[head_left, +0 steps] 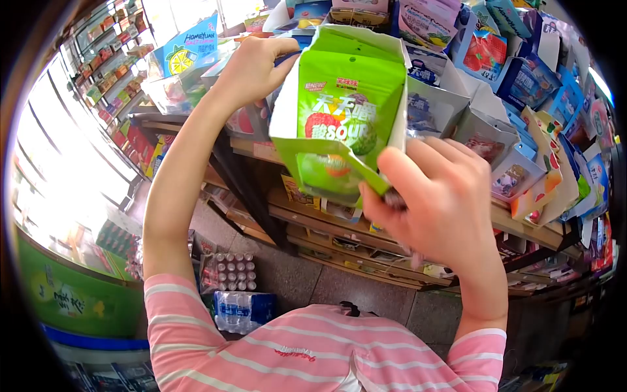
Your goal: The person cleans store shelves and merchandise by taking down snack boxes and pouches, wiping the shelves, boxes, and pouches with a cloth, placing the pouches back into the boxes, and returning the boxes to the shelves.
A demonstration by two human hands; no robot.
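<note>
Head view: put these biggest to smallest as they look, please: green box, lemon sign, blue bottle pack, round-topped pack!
1. Green box
2. Lemon sign
3. Blue bottle pack and round-topped pack: too alike to rank.

Left hand (258, 65) and right hand (437, 189) flank an open green box (317, 171).

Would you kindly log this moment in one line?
open green box: between hands; left hand: upper left side; right hand: lower right corner
</note>
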